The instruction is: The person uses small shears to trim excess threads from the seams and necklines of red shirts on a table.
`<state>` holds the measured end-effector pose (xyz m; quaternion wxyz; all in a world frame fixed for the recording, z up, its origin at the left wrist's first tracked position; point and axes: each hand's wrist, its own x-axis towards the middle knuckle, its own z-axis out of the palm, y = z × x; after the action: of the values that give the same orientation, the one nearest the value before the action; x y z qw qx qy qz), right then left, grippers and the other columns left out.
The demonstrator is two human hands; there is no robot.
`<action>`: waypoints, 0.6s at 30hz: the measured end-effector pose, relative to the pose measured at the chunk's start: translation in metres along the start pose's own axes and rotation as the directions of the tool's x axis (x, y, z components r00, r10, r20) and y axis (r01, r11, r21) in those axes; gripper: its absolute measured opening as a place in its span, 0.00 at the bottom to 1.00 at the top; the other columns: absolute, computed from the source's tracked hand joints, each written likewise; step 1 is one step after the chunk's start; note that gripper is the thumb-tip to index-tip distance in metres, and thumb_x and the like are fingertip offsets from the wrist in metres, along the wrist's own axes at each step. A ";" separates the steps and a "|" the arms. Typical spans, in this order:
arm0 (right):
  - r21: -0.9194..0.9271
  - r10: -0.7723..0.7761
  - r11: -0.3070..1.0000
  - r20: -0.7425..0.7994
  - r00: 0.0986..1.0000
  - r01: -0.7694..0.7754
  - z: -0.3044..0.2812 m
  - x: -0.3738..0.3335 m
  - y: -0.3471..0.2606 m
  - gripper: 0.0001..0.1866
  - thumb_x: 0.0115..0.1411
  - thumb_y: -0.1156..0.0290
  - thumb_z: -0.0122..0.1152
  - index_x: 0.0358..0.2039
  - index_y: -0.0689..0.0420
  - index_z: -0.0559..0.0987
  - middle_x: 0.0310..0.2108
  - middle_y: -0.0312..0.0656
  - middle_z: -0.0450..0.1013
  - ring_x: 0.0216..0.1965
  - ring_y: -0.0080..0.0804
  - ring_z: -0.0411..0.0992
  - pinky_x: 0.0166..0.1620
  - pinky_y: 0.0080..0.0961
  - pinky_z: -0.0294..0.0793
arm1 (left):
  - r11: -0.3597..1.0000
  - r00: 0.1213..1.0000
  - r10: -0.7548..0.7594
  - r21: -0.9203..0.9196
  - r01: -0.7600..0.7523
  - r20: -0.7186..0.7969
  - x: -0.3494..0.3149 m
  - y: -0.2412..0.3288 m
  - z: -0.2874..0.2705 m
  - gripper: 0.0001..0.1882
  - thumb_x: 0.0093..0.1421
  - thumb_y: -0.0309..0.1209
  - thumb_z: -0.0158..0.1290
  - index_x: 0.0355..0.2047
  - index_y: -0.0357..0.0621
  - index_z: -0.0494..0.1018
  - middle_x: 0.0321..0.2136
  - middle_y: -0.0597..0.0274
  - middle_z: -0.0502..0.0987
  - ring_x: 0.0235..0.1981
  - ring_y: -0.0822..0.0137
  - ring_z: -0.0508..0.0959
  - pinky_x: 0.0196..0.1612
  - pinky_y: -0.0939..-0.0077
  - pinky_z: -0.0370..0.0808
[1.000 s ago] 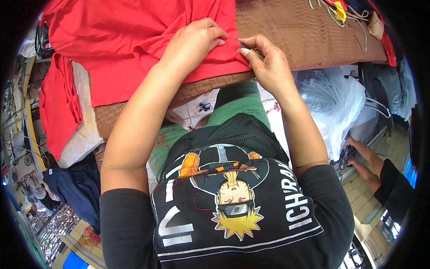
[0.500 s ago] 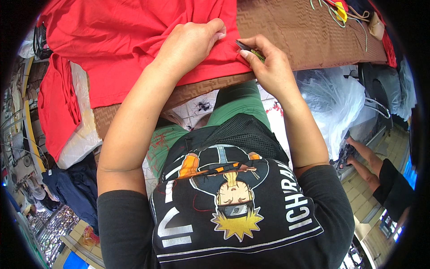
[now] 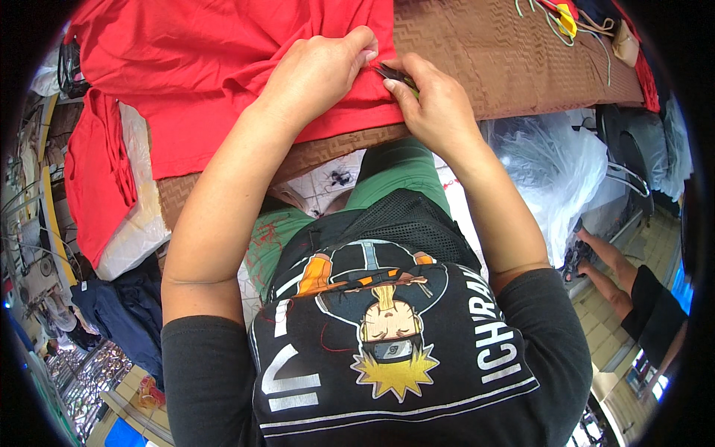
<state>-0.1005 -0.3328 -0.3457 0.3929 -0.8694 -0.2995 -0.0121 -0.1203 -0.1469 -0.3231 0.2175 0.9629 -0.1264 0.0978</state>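
Red cloth [image 3: 201, 97] with bunched folds lies over the near edge of the table. My left hand [image 3: 320, 67] rests over its right part with thumb and fingers pinched together; what they hold is too small to make out. My right hand [image 3: 443, 104] is closed around small dark thread snips [image 3: 396, 76], a bit of yellow-green showing under the fingers. The blades point left, close to my left fingertips, just above the cloth near its right edge.
A brown patterned cover [image 3: 514, 59] spreads across the table. Cords and a yellow-handled tool [image 3: 567, 24] lie at the far right. Clear plastic bags [image 3: 547, 164] hang below the right edge. A red piece [image 3: 97, 171] droops at left. Another person's legs [image 3: 611, 268] show at right.
My right hand has moved left and slightly away from me, bringing the snips' blades close to my left fingertips. The left hand has barely moved.
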 end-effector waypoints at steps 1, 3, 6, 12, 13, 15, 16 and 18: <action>-0.007 -0.016 1.000 -0.010 1.000 0.016 0.001 0.001 0.000 0.10 0.59 0.68 0.56 0.40 0.56 0.75 0.36 0.49 0.76 0.38 0.53 0.74 0.39 0.45 0.72 | 1.000 1.000 -0.005 0.010 0.005 0.013 0.000 0.000 0.000 0.09 0.63 0.38 0.50 0.39 0.48 0.70 0.23 0.51 0.78 0.26 0.47 0.79 0.29 0.54 0.74; -0.035 -0.029 0.999 0.000 1.000 0.029 0.001 0.001 0.001 0.10 0.59 0.67 0.55 0.40 0.56 0.75 0.37 0.49 0.76 0.38 0.53 0.74 0.39 0.46 0.72 | 0.999 0.999 -0.018 0.031 0.017 0.038 0.001 0.000 -0.001 0.08 0.64 0.37 0.49 0.40 0.49 0.70 0.24 0.52 0.78 0.27 0.47 0.79 0.30 0.55 0.75; -0.090 -0.008 0.996 0.047 0.999 0.013 -0.001 0.002 0.001 0.09 0.59 0.67 0.55 0.39 0.56 0.75 0.38 0.49 0.76 0.38 0.52 0.74 0.40 0.46 0.72 | 0.996 0.995 -0.089 -0.018 0.090 0.035 -0.001 0.000 -0.003 0.08 0.64 0.35 0.49 0.41 0.48 0.70 0.27 0.54 0.80 0.30 0.49 0.80 0.33 0.58 0.76; -0.078 -0.052 0.996 0.019 0.998 0.053 -0.006 0.004 -0.008 0.08 0.58 0.68 0.56 0.37 0.55 0.75 0.38 0.46 0.75 0.37 0.52 0.74 0.39 0.46 0.73 | 0.993 0.996 -0.086 -0.077 0.088 0.027 -0.001 -0.004 -0.002 0.08 0.64 0.31 0.49 0.42 0.44 0.69 0.30 0.55 0.81 0.33 0.53 0.81 0.34 0.61 0.77; -0.087 -0.059 0.994 0.017 0.998 0.061 -0.004 0.006 -0.009 0.08 0.58 0.68 0.56 0.37 0.55 0.75 0.37 0.46 0.74 0.37 0.52 0.74 0.39 0.46 0.73 | 0.992 0.995 -0.096 -0.082 0.098 0.026 -0.002 -0.003 -0.003 0.07 0.64 0.31 0.49 0.41 0.43 0.70 0.30 0.55 0.81 0.33 0.54 0.82 0.35 0.62 0.77; -0.111 -0.076 0.991 0.022 0.997 0.078 -0.003 0.007 -0.011 0.08 0.58 0.68 0.56 0.38 0.54 0.75 0.37 0.45 0.74 0.37 0.52 0.74 0.39 0.46 0.73 | 0.989 0.993 -0.118 -0.092 0.120 0.019 -0.002 0.001 -0.007 0.07 0.64 0.31 0.49 0.38 0.43 0.72 0.29 0.55 0.81 0.34 0.56 0.82 0.37 0.64 0.77; -0.126 -0.084 0.988 0.028 0.996 0.087 -0.004 0.008 -0.012 0.08 0.58 0.68 0.56 0.38 0.54 0.75 0.37 0.45 0.73 0.37 0.52 0.74 0.39 0.46 0.73 | 0.986 0.999 0.034 -0.162 -0.040 -0.041 -0.003 0.001 -0.011 0.07 0.65 0.31 0.48 0.37 0.42 0.73 0.29 0.55 0.80 0.34 0.57 0.81 0.38 0.65 0.76; -0.150 -0.087 0.985 0.024 0.996 0.090 -0.009 0.008 -0.015 0.08 0.58 0.69 0.56 0.38 0.54 0.76 0.37 0.45 0.73 0.37 0.51 0.74 0.40 0.45 0.73 | 0.895 0.930 0.319 -0.265 -0.359 -0.182 -0.004 -0.001 -0.024 0.10 0.66 0.32 0.47 0.34 0.39 0.74 0.29 0.56 0.79 0.35 0.60 0.80 0.40 0.67 0.75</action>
<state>-0.0995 -0.3270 -0.3277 0.3226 -0.8825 -0.3393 -0.0446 -0.1268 -0.1345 -0.3033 0.3458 0.8741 -0.2905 0.1787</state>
